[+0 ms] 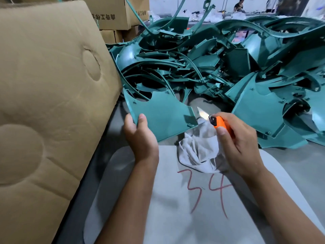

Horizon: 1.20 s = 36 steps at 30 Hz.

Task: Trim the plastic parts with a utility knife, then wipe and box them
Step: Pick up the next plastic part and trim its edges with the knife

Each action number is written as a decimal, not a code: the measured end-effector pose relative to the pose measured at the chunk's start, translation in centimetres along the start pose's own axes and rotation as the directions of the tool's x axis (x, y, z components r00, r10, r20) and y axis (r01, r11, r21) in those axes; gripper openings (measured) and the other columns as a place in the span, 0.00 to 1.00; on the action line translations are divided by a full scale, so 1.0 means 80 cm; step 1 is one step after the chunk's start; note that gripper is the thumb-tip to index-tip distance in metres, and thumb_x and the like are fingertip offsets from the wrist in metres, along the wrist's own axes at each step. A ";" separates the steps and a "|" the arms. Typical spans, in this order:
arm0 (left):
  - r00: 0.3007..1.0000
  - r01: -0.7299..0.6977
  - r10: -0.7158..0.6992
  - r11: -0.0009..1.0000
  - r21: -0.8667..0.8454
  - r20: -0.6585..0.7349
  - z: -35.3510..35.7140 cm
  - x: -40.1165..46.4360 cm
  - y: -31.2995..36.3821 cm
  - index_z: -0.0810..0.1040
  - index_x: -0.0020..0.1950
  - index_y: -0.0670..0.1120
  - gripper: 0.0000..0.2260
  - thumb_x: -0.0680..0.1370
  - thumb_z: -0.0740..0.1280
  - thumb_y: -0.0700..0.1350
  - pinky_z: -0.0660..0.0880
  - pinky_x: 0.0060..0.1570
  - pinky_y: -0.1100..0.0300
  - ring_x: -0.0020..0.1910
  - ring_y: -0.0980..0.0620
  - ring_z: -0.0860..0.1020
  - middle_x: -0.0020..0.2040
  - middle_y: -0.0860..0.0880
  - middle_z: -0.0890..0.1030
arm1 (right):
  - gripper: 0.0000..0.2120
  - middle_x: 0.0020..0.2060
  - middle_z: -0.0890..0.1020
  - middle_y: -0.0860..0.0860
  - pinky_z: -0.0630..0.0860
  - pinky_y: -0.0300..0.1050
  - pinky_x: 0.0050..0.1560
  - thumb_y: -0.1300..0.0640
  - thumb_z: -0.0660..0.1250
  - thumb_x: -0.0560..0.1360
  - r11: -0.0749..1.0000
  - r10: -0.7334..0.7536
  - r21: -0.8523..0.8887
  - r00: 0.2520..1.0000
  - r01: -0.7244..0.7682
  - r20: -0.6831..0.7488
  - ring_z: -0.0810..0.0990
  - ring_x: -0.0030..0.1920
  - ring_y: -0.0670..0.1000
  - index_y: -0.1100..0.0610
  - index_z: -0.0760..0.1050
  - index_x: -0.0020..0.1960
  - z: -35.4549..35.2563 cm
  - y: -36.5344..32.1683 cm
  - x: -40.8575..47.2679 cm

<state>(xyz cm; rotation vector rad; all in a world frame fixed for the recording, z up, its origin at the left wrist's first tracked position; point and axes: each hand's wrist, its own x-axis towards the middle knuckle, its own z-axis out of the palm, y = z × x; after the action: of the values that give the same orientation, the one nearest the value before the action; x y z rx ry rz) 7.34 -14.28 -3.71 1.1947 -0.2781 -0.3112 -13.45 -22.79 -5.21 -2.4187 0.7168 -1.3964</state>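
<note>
My left hand (139,136) grips the near left edge of a flat teal plastic part (163,113), thumb on top, holding it tilted above the table. My right hand (237,143) grips an orange utility knife (222,124) whose bare blade (203,113) points up and left, just off the part's right edge. A crumpled white cloth (198,152) is also held under my right hand, hanging onto the table below the part.
A big heap of teal plastic parts (219,67) fills the table beyond my hands. A large cardboard box flap (49,95) stands at the left. A grey pad (193,208) marked "34" in red lies in front of me. More cartons (112,16) are stacked behind.
</note>
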 end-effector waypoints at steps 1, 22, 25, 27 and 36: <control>1.000 -0.020 0.020 0.999 0.030 -0.018 0.004 -0.007 -0.002 0.77 0.53 0.40 0.06 0.82 0.61 0.36 0.79 0.58 0.40 0.52 0.38 0.81 0.54 0.36 0.82 | 0.17 0.39 0.74 0.47 0.67 0.42 0.40 0.47 0.55 0.86 1.000 0.005 0.013 0.999 -0.004 -0.039 0.74 0.39 0.48 0.57 0.76 0.53 0.000 0.000 0.000; 0.882 -0.467 0.434 0.857 0.217 0.184 0.024 -0.058 0.003 0.70 0.42 0.40 0.13 0.84 0.59 0.45 0.69 0.35 0.50 0.30 0.56 0.69 0.32 0.49 0.73 | 0.39 0.28 0.68 0.59 0.63 0.44 0.30 0.33 0.49 0.85 0.888 0.328 0.400 0.922 -0.227 -0.206 0.65 0.29 0.56 0.68 0.67 0.36 -0.018 0.009 0.002; 0.928 -0.372 0.338 0.861 0.347 0.155 0.011 -0.007 -0.004 0.70 0.40 0.42 0.15 0.86 0.61 0.43 0.66 0.36 0.49 0.31 0.53 0.66 0.31 0.53 0.71 | 0.34 0.26 0.65 0.55 0.59 0.53 0.28 0.37 0.49 0.86 0.983 0.133 0.145 0.984 -0.116 -0.116 0.64 0.27 0.55 0.62 0.66 0.33 -0.016 0.010 -0.001; 0.934 -0.357 0.321 0.851 0.385 0.157 0.003 0.010 -0.008 0.67 0.38 0.43 0.16 0.86 0.61 0.42 0.64 0.35 0.51 0.30 0.52 0.65 0.31 0.53 0.70 | 0.28 0.27 0.64 0.48 0.60 0.50 0.29 0.40 0.50 0.87 0.999 0.002 0.041 0.998 0.000 -0.055 0.65 0.27 0.51 0.55 0.64 0.34 -0.011 0.003 0.001; 0.948 -0.301 0.243 0.896 0.328 0.206 -0.001 0.016 -0.013 0.66 0.36 0.47 0.18 0.86 0.59 0.43 0.64 0.33 0.57 0.30 0.56 0.66 0.32 0.53 0.71 | 0.27 0.28 0.70 0.48 0.67 0.52 0.30 0.39 0.54 0.83 0.963 -0.093 -0.249 0.995 0.099 0.038 0.68 0.30 0.52 0.57 0.72 0.36 -0.007 -0.016 -0.001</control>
<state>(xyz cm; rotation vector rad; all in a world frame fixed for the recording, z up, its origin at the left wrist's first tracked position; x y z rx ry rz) 8.49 -15.05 -4.63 1.4692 -0.6600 -0.1105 -13.61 -21.66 -4.36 -2.6932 0.8242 -1.3801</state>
